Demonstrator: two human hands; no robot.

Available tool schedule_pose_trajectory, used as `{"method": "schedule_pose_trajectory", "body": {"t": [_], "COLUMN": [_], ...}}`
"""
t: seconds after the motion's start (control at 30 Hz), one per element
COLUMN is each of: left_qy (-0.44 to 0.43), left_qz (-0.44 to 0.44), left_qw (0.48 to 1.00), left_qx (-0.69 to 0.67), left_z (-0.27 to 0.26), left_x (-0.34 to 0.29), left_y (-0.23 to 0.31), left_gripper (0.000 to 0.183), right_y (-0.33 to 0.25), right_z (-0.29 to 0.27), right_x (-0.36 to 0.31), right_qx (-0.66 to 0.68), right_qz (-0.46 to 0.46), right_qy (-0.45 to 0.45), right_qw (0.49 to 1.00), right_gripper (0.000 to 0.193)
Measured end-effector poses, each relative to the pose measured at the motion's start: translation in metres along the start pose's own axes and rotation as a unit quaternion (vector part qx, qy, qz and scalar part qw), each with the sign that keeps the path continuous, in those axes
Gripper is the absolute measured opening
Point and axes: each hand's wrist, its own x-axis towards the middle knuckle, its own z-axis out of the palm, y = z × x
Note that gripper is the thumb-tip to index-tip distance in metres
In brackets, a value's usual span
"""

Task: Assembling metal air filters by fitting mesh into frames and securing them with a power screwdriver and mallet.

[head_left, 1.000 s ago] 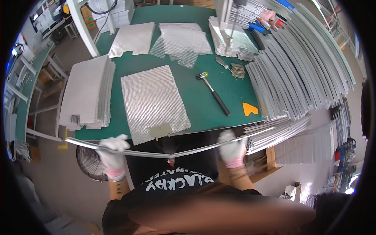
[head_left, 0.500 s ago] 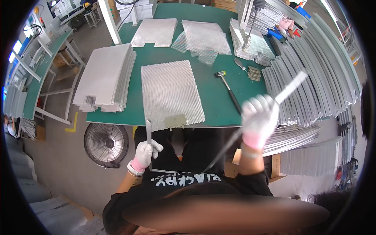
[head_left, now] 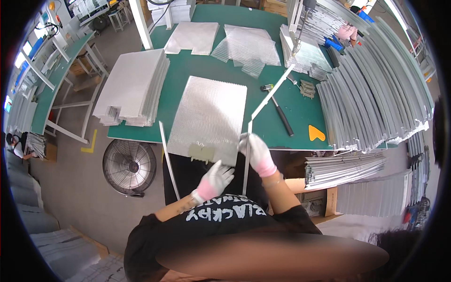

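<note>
A silvery mesh sheet (head_left: pixel 211 113) lies tilted at the table's near edge, with a small greenish-grey plate (head_left: pixel 202 152) at its lower end. My right hand (head_left: pixel 258 157) pinches a thin metal frame strip (head_left: pixel 247 169) beside the sheet's lower right corner. From there the strip bends off to the far right over the table. Another side strip (head_left: pixel 169 162) of the frame rises left of the sheet. My left hand (head_left: pixel 215 181) is at the sheet's near edge, fingers stretched out and holding nothing; whether they touch the sheet I cannot tell. Both hands wear white gloves with pink cuffs.
A rubber mallet (head_left: pixel 279 113), a screwdriver (head_left: pixel 293 81), metal brackets (head_left: pixel 307 89) and a yellow scraper-like piece (head_left: pixel 316 133) lie on the green table (head_left: pixel 268 136). Stacked panels (head_left: pixel 134 84) stand left, metal strips (head_left: pixel 376 89) right. A floor fan (head_left: pixel 129 168) is at the lower left.
My right hand has moved left and down to the sheet's side, bringing the strip inward. My left hand has let go of the left strip and moved right. The sheet has turned clockwise.
</note>
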Motion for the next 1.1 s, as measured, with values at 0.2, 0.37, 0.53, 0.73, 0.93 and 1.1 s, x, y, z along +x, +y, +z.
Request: {"method": "schedule_pose_trajectory", "body": {"t": [0.2, 0.37, 0.53, 0.73, 0.93, 1.1], "left_qy": [-0.092, -0.139, -0.153, -0.152, -0.131, -0.093], "left_qz": [0.204, 0.255, 0.216, 0.233, 0.259, 0.16], "left_qw": [0.957, 0.915, 0.959, 0.954, 0.944, 0.97], "left_qx": [0.186, 0.279, 0.1, 0.108, 0.153, 0.159], "left_z": [0.049, 0.078, 0.09, 0.089, 0.094, 0.091], "left_x": [0.026, 0.078, 0.11, 0.123, 0.119, 0.108], "left_y": [-0.011, 0.031, 0.049, 0.062, 0.058, 0.056], "left_gripper": [0.033, 0.022, 0.018, 0.02, 0.019, 0.023], "right_y": [-0.015, 0.013, -0.004, -0.019, -0.026, -0.03], "right_z": [0.026, 0.047, 0.035, 0.027, 0.034, 0.024], "right_x": [-0.062, -0.059, -0.027, -0.019, -0.017, 0.036], "right_qx": [-0.008, 0.073, 0.157, 0.177, 0.066, 0.014], "right_qz": [0.04, 0.043, 0.096, 0.104, 0.113, 0.084], "right_qy": [0.149, 0.12, 0.064, 0.014, 0.043, 0.017], "right_qw": [0.988, 0.989, 0.981, 0.979, 0.99, 0.996], "right_gripper": [0.05, 0.057, 0.055, 0.055, 0.055, 0.049]}}
